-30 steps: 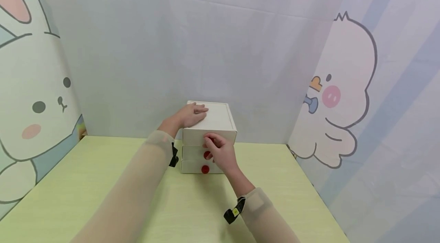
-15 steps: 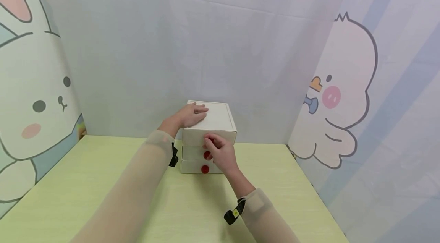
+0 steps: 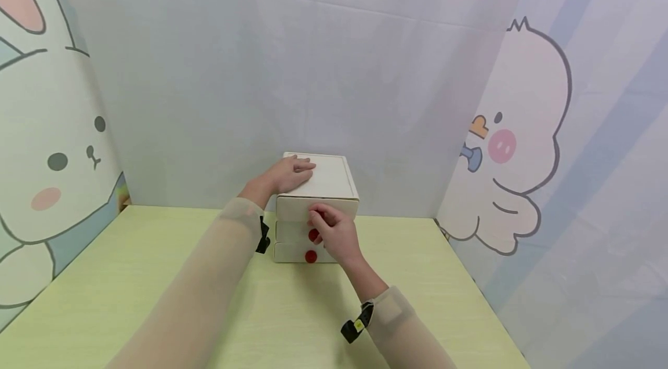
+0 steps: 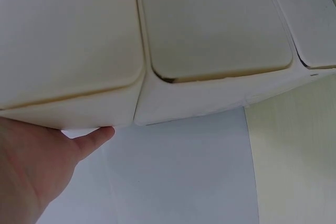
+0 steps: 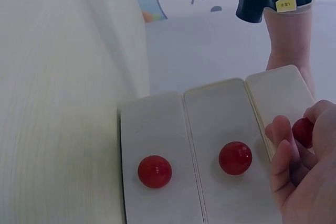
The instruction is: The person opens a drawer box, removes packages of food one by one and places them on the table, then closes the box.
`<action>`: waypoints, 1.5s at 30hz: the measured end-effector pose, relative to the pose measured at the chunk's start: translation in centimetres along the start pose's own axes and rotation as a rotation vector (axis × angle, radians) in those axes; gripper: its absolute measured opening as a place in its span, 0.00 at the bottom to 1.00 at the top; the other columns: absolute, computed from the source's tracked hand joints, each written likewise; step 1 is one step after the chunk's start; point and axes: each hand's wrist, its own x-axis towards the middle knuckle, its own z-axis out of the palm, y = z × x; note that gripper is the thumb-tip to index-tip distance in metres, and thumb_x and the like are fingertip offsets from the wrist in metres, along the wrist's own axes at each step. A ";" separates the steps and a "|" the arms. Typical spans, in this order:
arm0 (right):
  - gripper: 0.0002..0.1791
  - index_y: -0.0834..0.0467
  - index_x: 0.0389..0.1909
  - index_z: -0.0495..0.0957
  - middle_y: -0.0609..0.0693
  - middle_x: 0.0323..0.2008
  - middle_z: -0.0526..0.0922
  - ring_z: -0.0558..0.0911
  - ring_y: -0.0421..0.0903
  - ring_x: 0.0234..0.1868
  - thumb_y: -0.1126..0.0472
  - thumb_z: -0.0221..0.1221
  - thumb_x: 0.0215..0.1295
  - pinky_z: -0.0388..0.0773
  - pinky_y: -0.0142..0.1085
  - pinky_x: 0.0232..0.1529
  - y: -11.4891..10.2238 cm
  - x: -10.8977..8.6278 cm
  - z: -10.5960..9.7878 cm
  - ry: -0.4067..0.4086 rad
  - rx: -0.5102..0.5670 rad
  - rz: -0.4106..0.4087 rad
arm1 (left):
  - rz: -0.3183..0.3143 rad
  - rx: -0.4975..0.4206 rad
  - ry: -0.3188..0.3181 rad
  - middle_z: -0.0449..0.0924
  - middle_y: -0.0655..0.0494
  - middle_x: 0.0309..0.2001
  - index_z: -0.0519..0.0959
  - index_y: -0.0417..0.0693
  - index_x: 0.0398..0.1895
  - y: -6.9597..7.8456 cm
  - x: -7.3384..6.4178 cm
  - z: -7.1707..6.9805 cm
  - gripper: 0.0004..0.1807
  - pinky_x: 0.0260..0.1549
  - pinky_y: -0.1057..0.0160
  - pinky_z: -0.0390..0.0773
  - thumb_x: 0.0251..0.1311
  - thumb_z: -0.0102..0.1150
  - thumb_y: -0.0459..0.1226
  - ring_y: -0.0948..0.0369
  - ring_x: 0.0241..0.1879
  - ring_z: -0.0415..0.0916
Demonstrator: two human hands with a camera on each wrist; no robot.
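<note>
A small white chest of three stacked drawers (image 3: pixel 334 176) stands on the table, each drawer with a round red knob. On its top lies my left hand (image 3: pixel 288 175), fingers spread flat towards the right. My right hand (image 3: pixel 338 232) pinches the top drawer's red knob (image 5: pixel 303 132) between thumb and curled fingers; the head view mostly hides that knob. Below it are the middle knob (image 5: pixel 235 158) and the bottom knob (image 5: pixel 155 171), untouched by the pinching fingertips. In the left wrist view the drawer fronts (image 4: pixel 215 24) sit close together, with thin gaps between them.
The pale yellow-green table (image 3: pixel 172 264) extends around the chest. A light grey curtain (image 3: pixel 261 67) hangs behind it. Printed side curtains show a rabbit (image 3: pixel 47 143) at left and a chick (image 3: pixel 527 125) at right.
Both hands keep their places on the chest and knob. A thin dark line now shows along the top drawer's upper edge; the view has shifted very slightly.
</note>
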 end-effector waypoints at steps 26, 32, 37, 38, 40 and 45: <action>0.09 0.49 0.52 0.91 0.65 0.40 0.92 0.87 0.73 0.35 0.53 0.67 0.79 0.88 0.39 0.28 -0.2 -1.6 0.1 0.003 0.006 -0.006 | -0.008 0.015 0.008 0.60 0.54 0.87 0.73 0.57 0.82 0.0 -0.1 0.1 0.29 0.88 0.36 0.46 0.85 0.44 0.51 0.44 0.91 0.40; 0.10 0.52 0.53 0.91 0.69 0.40 0.91 0.87 0.72 0.35 0.54 0.66 0.79 0.88 0.37 0.28 -0.3 -1.9 0.1 -0.005 0.010 -0.031 | -0.001 0.027 0.011 0.60 0.54 0.88 0.73 0.57 0.82 -0.2 0.0 0.1 0.29 0.88 0.36 0.46 0.86 0.44 0.52 0.44 0.91 0.41; 0.10 0.52 0.53 0.91 0.70 0.41 0.91 0.87 0.66 0.32 0.54 0.66 0.79 0.87 0.33 0.28 -0.4 -2.1 0.0 -0.008 -0.002 -0.030 | -0.005 0.023 0.010 0.60 0.54 0.88 0.73 0.57 0.82 -0.2 -0.1 0.0 0.29 0.88 0.36 0.46 0.85 0.44 0.52 0.44 0.91 0.40; 0.10 0.52 0.53 0.91 0.70 0.41 0.91 0.87 0.67 0.32 0.54 0.66 0.79 0.87 0.33 0.28 -0.4 -2.1 0.1 -0.008 -0.003 -0.029 | -0.006 0.021 0.010 0.60 0.54 0.88 0.73 0.57 0.82 -0.2 -0.1 0.0 0.29 0.88 0.36 0.46 0.85 0.44 0.52 0.44 0.91 0.40; 0.10 0.50 0.53 0.91 0.68 0.41 0.91 0.87 0.68 0.34 0.54 0.66 0.79 0.87 0.33 0.28 -0.4 -2.2 0.1 -0.009 -0.006 -0.026 | -0.007 0.021 0.010 0.60 0.54 0.88 0.73 0.57 0.82 -0.2 -0.1 0.0 0.29 0.88 0.36 0.46 0.85 0.44 0.52 0.44 0.91 0.40; 0.10 0.50 0.53 0.91 0.65 0.41 0.92 0.88 0.72 0.40 0.54 0.66 0.79 0.87 0.33 0.28 -0.4 -2.3 0.1 -0.012 0.002 -0.026 | -0.007 0.026 0.011 0.60 0.54 0.88 0.74 0.57 0.82 -0.3 -0.1 0.0 0.29 0.88 0.36 0.46 0.85 0.44 0.52 0.44 0.91 0.41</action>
